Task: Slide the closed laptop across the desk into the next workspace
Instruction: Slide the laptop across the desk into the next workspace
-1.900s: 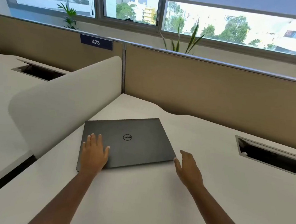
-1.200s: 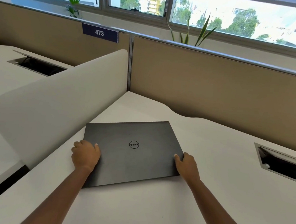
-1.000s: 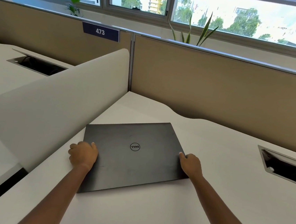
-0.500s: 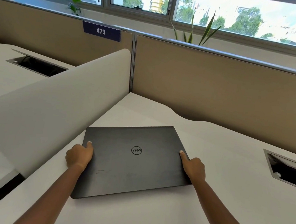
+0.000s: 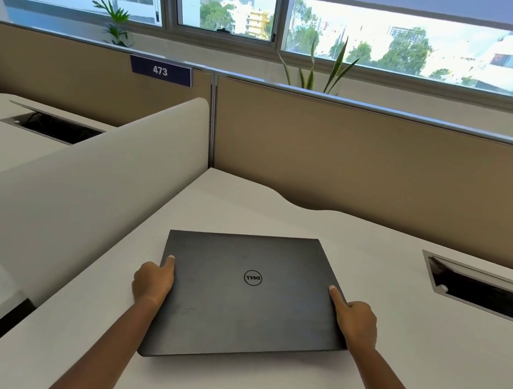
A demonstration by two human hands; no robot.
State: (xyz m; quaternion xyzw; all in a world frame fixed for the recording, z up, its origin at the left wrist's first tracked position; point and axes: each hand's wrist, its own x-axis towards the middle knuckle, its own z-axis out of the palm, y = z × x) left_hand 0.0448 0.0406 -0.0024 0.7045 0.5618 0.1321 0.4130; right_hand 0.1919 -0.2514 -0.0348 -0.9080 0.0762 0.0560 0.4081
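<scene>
A closed dark grey laptop point(image 5: 247, 306) with a round logo on its lid lies flat on the white desk point(image 5: 420, 367), just right of the low white divider. My left hand point(image 5: 153, 281) grips its left edge, thumb on the lid. Holding the right edge is my right hand point(image 5: 354, 319), thumb stretched along the lid. The fingers of both hands are hidden under or beside the laptop's edges.
A curved white divider point(image 5: 86, 190) separates this desk from the neighbouring desk point(image 5: 8, 151) on the left. Tan partition panels point(image 5: 376, 174) run along the back. Cable cutouts sit at the right point(image 5: 483, 294) and far left point(image 5: 51, 127). A sign reads 473 point(image 5: 160, 70).
Both hands went from resting near the laptop to gripping its side edges. The laptop has turned slightly and come a little toward me and rightward from the divider.
</scene>
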